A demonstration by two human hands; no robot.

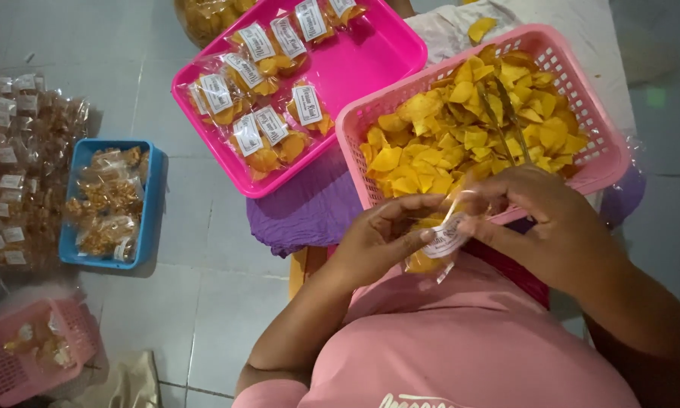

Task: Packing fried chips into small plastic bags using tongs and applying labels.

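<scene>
Far left, on the tiled floor: a heap of sealed labelled packets (11, 174); beside it a blue tray (153, 198) holding bagged brown snacks; below, at the frame's lower left corner, a small pink basket (7, 370) with a few packets.

Centre: a bright pink tray (370, 53) carrying finished packets of yellow chips, each with a white label, resting partly on a purple cloth (310, 208).

Work in hand: the left hand (381, 234) and right hand (551, 219) meet over the person's lap, just below the near rim of the large pink basket (355, 132) heaped with loose yellow chips (468, 128). Between them is a small clear packet (440, 240), labelled and part-filled with chips. The left grip is closed, fingers pinching the packet's upper edge; the right grip is likewise closed on the opposite side, fingers curled at the mouth.

Judgement on method: the packet should be kept upright with its mouth level, so chips settle to the bottom; both pinches should stay close to the opening and clear of the label; pressure ought to be light, as the chips look brittle; working over the basket rim would catch any spill.
</scene>
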